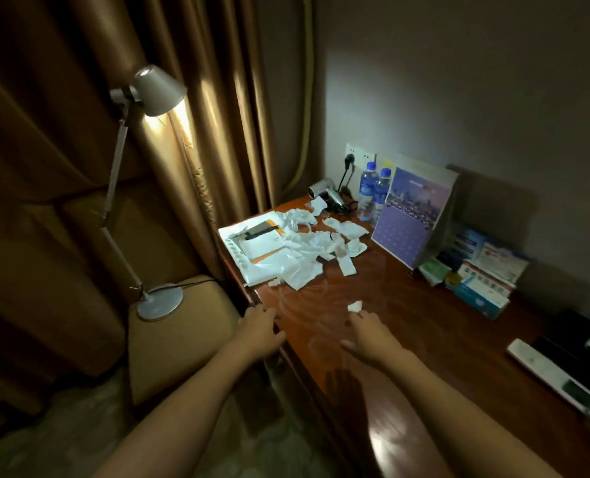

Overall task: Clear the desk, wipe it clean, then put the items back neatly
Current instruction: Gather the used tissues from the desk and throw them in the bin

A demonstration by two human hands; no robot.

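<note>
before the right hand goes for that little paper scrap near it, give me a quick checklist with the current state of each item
1. Right hand free to pick: ok, fingers extended over the desk, holding nothing.
2. Small paper scrap reachable: ok, it lies alone just beyond the fingertips.
3. Path to the scrap unobstructed: ok, only bare wood between.
4. Left hand out of the way: ok, resting on the desk's left edge.
5. Rest of the desk cleared: not ok, the pile of torn paper and plastic, water bottles, calendar and boxes remain.
6. Somewhere to put the scrap: cannot tell, no bin in view.
</note>
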